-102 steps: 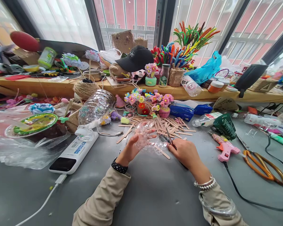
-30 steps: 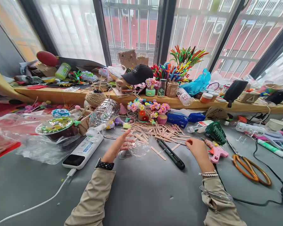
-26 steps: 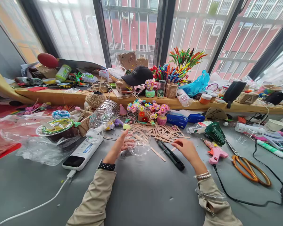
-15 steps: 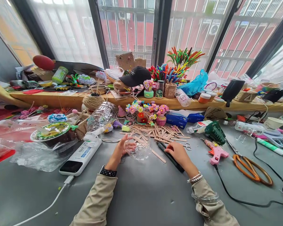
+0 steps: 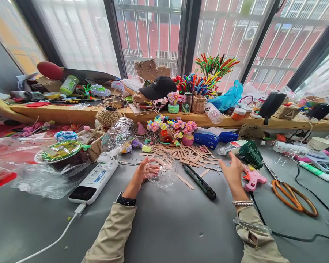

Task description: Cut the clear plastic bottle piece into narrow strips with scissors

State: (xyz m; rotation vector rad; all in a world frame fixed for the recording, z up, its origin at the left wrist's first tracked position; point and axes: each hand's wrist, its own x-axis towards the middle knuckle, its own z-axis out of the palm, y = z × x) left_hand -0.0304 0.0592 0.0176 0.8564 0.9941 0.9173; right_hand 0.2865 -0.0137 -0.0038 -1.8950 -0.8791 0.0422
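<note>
My left hand [image 5: 140, 175] grips the left side of a clear, round plastic piece [image 5: 164, 175], which looks like a cut bottle end; some fingers show through it. To the right of it a dark utility knife [image 5: 200, 182] lies on the table, with nobody touching it. My right hand [image 5: 231, 175] is raised with the fingers apart and holds nothing. It sits between small scissors [image 5: 219, 170] and a pink glue gun [image 5: 254, 179], covering part of the gun. Wooden craft sticks [image 5: 186, 155] lie piled behind the plastic piece.
Large orange-handled scissors [image 5: 293, 199] and the glue gun's black cord lie at the right. A white power bank [image 5: 94, 182] with a cable is at the left, beside a lidded tub [image 5: 63, 153]. Pipe-cleaner flowers [image 5: 170, 128] and a twine ball [image 5: 109, 117] stand at the back.
My right hand has let go of the utility knife, leaving it on the table, and has moved right with its fingers spread. The left hand stays almost still with the plastic piece.
</note>
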